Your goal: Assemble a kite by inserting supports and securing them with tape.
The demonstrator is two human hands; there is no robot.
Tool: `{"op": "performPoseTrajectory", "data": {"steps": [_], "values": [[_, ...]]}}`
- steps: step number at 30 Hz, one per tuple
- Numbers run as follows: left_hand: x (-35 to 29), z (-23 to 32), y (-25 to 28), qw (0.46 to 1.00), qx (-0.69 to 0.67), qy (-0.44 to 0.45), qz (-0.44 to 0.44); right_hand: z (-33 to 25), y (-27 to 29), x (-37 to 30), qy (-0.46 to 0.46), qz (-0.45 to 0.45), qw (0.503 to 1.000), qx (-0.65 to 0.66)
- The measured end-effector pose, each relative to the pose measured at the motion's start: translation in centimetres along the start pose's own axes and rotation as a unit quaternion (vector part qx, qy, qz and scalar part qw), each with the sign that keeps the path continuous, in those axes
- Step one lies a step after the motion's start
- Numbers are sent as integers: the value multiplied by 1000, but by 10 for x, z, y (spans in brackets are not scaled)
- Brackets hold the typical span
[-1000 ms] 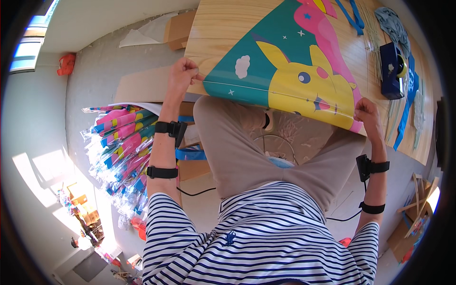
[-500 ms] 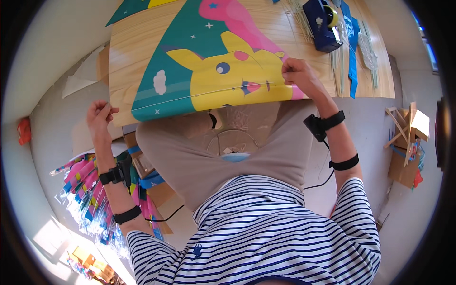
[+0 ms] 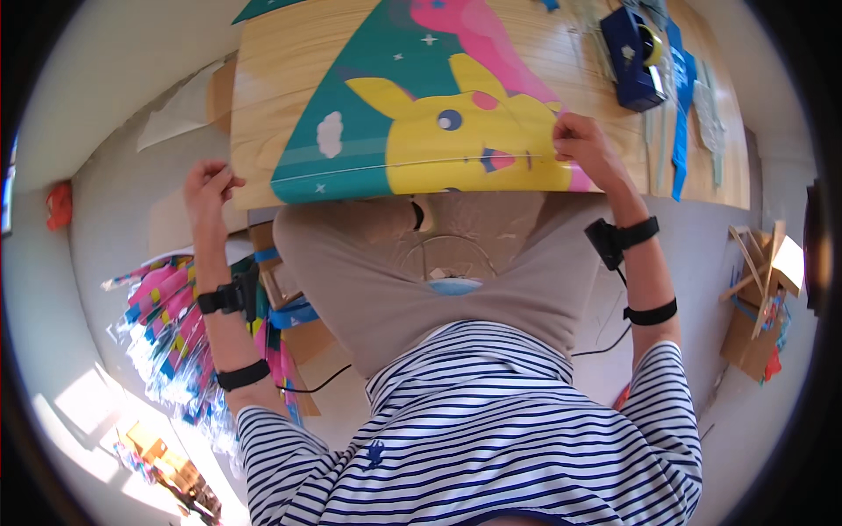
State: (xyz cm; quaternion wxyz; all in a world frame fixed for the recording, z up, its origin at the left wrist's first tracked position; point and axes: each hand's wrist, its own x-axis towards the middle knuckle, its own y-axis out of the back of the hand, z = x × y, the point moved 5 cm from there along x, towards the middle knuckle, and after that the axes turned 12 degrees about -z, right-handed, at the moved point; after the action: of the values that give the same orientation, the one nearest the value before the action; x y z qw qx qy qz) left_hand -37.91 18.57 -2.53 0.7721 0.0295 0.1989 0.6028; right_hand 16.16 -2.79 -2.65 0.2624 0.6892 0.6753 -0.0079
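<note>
A large triangular printed sheet, teal and pink with a yellow cartoon animal, lies at the table's near edge. Across its lower part runs a thin pale rod, almost parallel to that edge. My right hand pinches closed at the rod's right end, above the sheet's right corner. Beyond the sheet's left corner, my left hand is also closed, thumb against fingers. The rod lines up with its fingertips, though it shows only faintly against the wood there.
On the table's right stand a dark blue tape dispenser, thin sticks and a blue strap. Another teal sheet lies at the far left. Colourful wrapped bundles pile on the floor at left; wooden pieces stand at right.
The whole view has shifted, so table, sheet and both hands sit farther right. Both hands keep their closed pose, with the rod still between them over the sheet.
</note>
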Motion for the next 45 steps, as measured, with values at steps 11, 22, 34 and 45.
{"op": "performPoseTrajectory", "data": {"steps": [11, 22, 34, 45], "values": [[-6, -16, -32, 999, 20, 28, 27, 0, 10, -15, -34, -22, 999, 18], [2, -25, -32, 999, 41, 12, 30, 3, 12, -16, -35, -26, 999, 22], [-4, -26, -38, 995, 88, 33, 25, 9, 12, -18, -43, -43, 998, 26], [-3, -30, -41, 990, 129, 49, 20, 12, 12, -19, -44, -47, 998, 21]]}}
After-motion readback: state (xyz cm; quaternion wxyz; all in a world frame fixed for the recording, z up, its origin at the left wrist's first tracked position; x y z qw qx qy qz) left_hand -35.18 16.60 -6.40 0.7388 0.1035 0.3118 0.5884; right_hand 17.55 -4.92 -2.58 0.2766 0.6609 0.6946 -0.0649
